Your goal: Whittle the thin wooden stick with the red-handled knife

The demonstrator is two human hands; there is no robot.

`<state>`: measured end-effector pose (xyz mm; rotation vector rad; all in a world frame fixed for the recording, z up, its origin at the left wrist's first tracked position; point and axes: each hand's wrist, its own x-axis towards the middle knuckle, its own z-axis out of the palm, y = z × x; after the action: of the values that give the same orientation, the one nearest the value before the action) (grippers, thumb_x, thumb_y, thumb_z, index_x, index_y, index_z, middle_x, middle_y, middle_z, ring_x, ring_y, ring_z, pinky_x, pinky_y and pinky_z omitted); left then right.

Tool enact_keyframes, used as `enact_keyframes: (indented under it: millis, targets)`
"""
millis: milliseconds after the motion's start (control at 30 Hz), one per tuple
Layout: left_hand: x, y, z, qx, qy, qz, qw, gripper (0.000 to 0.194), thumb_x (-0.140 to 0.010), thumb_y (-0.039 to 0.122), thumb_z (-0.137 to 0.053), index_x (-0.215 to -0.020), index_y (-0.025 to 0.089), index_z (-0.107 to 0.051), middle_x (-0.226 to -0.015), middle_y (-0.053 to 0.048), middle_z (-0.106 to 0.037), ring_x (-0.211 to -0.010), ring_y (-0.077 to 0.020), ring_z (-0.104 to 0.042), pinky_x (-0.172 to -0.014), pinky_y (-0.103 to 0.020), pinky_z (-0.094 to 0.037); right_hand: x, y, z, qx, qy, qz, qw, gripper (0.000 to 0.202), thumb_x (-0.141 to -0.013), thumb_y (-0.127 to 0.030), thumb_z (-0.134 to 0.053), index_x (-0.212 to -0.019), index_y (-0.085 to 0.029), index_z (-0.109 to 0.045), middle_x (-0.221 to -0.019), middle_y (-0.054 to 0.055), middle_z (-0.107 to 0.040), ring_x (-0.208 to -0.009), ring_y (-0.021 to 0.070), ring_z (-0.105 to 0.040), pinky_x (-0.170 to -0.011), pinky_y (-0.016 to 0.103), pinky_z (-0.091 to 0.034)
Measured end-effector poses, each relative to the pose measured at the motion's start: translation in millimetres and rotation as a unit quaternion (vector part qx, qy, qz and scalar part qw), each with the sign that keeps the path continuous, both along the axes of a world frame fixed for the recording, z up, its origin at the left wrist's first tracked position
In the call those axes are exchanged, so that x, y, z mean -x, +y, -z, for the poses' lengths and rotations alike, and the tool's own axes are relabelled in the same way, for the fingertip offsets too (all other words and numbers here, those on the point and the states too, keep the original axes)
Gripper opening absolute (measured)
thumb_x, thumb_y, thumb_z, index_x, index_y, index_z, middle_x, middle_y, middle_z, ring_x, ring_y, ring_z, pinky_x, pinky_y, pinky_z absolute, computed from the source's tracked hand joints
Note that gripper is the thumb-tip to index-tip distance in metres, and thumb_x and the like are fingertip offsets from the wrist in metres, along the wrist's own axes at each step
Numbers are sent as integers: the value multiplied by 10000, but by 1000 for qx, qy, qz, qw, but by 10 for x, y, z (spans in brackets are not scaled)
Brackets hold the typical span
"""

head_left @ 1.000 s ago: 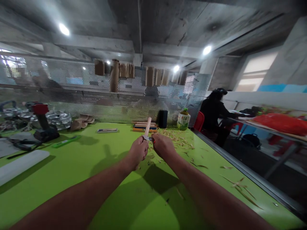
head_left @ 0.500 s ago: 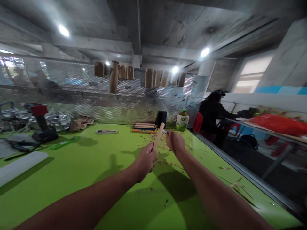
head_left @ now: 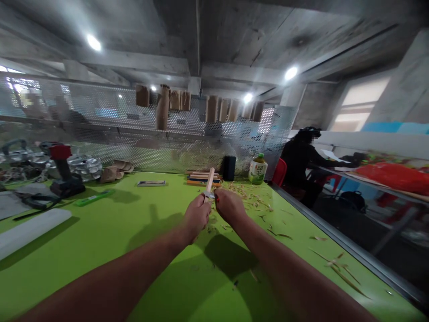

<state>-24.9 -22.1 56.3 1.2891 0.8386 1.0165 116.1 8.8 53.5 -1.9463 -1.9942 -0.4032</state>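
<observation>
My left hand point(head_left: 197, 215) is closed around the lower end of a pale wooden stick point(head_left: 210, 180), which points up and away from me. My right hand point(head_left: 230, 205) grips a knife; its short metal blade point(head_left: 209, 195) lies across the stick just above my left fingers. A bit of red shows on the handle, and the rest of it is hidden in my fist. Curled wood shavings point(head_left: 256, 200) are scattered on the green table point(head_left: 161, 281) beneath and to the right of my hands.
Behind the stick lie a stack of wooden strips point(head_left: 194, 182), a black block point(head_left: 229, 168) and a green-capped bottle point(head_left: 258, 169). To the left are a cordless drill point(head_left: 63, 170), a green box cutter point(head_left: 95, 197) and a white roll point(head_left: 33, 232). A person point(head_left: 303, 156) sits at the right.
The knife has come from beside the stick's upper end down to across it near my left hand. My hands are closer together, and the stick stands more upright and further left.
</observation>
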Motion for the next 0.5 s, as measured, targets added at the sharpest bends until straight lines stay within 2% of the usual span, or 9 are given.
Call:
enact_keyframes:
  millis: [133, 233, 367, 500]
  targets:
    - [-48, -146, 15, 22, 28, 42, 998, 68, -878, 215, -434, -914, 191, -487, -555, 88, -355, -382, -47, -254, -349, -168, -197, -248, 99, -69, -9, 41, 96, 995, 306, -916, -219, -380, -1030, -212, -665, -924, 93, -703, -816, 185, -633, -665, 249, -356]
    - [-64, -171, 31, 17, 51, 74, 996, 110, -895, 233, -439, -961, 181, -510, -583, 81, -366, -400, -45, -278, -355, -164, -209, -484, 139, -86, -23, 83, 134, 987, 324, -899, -205, -398, -1080, -217, -666, -949, 92, -708, -840, 190, -637, -676, 246, -366]
    - [-1, -70, 25, 14, 42, 130, 991, 127, -905, 258, -448, -992, 182, -499, -583, 92, -347, -385, -38, -247, -345, -160, -185, -582, 158, -32, -42, 129, 120, 983, 342, -902, -223, -401, -1139, -240, -647, -949, 80, -712, -827, 196, -642, -662, 252, -370]
    - [97, 16, 25, 34, 13, 196, 980, 211, -895, 333, -483, -1041, 181, -473, -596, 98, -381, -368, -32, -243, -338, -157, -198, -657, 217, 32, -64, 103, 105, 987, 320, -885, -206, -409, -1073, -232, -667, -918, 88, -706, -821, 210, -639, -673, 267, -375]
